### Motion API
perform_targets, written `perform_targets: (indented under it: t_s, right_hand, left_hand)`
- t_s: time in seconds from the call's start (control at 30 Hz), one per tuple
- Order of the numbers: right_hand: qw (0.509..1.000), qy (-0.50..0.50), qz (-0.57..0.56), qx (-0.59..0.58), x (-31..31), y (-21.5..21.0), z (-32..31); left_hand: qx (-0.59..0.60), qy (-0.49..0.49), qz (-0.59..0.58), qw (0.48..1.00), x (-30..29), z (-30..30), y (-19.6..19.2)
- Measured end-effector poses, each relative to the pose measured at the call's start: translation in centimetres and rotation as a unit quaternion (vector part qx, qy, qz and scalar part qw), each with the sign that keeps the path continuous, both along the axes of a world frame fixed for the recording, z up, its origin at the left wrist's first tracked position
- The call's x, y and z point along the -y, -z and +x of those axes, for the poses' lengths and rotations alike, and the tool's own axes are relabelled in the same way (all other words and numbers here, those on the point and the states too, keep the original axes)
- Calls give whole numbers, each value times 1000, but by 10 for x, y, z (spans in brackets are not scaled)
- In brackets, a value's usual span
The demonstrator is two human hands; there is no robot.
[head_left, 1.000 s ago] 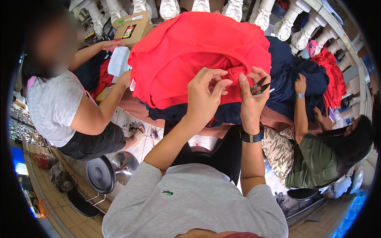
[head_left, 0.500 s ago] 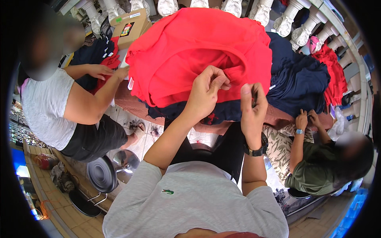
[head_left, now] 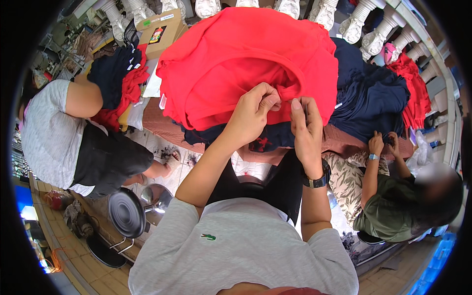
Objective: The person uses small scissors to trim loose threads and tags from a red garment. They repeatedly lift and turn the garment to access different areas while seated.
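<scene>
Red cloth [head_left: 196, 69], upper centre. Left hand [head_left: 256, 108] pinches its edge; right hand [head_left: 308, 129] just beside, fingers bunched, can't tell if gripping. Loosened left pinch could let cloth slip.

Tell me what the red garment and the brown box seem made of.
Red garment: soft matte fabric, probably knit, judging by its loose folds and rounded neckband; fibre unclear.
Brown box: likely cardboard, dull-surfaced, judging by its flat panels and tan colour.
</scene>
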State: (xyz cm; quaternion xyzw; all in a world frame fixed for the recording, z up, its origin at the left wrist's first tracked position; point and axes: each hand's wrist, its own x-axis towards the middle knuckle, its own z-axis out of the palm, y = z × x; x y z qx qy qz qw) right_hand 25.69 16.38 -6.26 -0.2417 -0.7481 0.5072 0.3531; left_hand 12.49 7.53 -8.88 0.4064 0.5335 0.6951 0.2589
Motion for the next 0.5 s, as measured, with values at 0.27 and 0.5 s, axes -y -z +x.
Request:
perform_targets:
  t_s: [0.27,0.5]
  right_hand:
    - [992,-59,32,108,11,-10,9]
    - [988,-50,86,115,20,-18,1]
  left_hand:
    - [16,1,28,999,-2,-3,2]
    - [-21,-16,30,999,1,-3,3]
